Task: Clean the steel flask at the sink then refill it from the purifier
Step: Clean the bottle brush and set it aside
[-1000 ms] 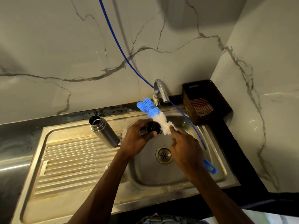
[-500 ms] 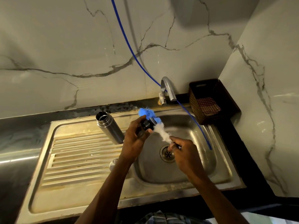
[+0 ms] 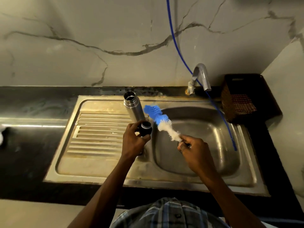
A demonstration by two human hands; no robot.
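An open steel flask [image 3: 133, 107] stands upright on the drainboard, at the back edge beside the basin. My left hand [image 3: 134, 141] holds the flask's small black cap [image 3: 145, 128] just in front of the flask, its open side up. My right hand [image 3: 193, 149] grips the handle of a bottle brush [image 3: 160, 121] with blue and white bristles. The brush points up and left over the basin's left rim, its blue tip near the flask and clear of the cap.
The steel sink [image 3: 197, 142] has a ribbed drainboard [image 3: 98, 132] on its left and a curved tap [image 3: 199, 76] behind. A blue hose [image 3: 218, 111] hangs from above into the basin. A dark wicker basket [image 3: 238, 97] sits at the right corner. Black counter surrounds the sink.
The brush has come out of the cap and now lies apart from it. My left hand moved left with the cap toward the flask. The view widened and shifted.
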